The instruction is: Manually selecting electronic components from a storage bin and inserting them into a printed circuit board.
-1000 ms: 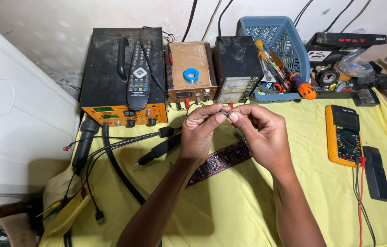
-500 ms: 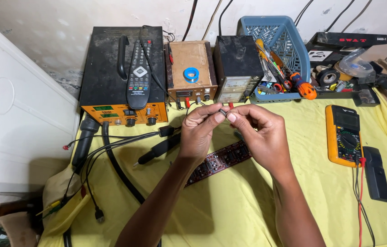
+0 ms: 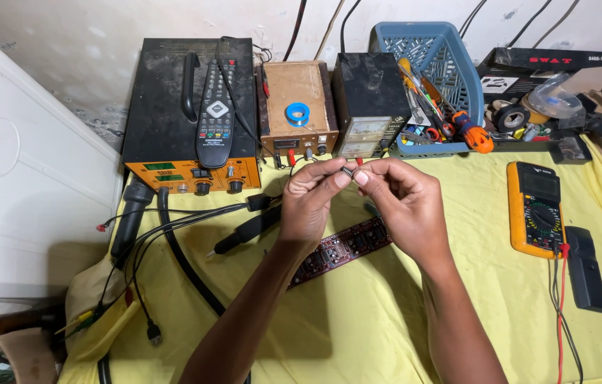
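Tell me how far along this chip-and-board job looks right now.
Done: the circuit board lies flat on the yellow cloth. In hand: left hand and right hand pinch a small black chip above it. Left: the chip is not yet on the board.

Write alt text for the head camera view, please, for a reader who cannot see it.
Two bare hands, left hand and right hand, pinch a small dark component between their fingertips above a yellow cloth. A dark red circuit board lies under them, with a yellow multimeter to the right and a remote control atop a black and orange bench unit.
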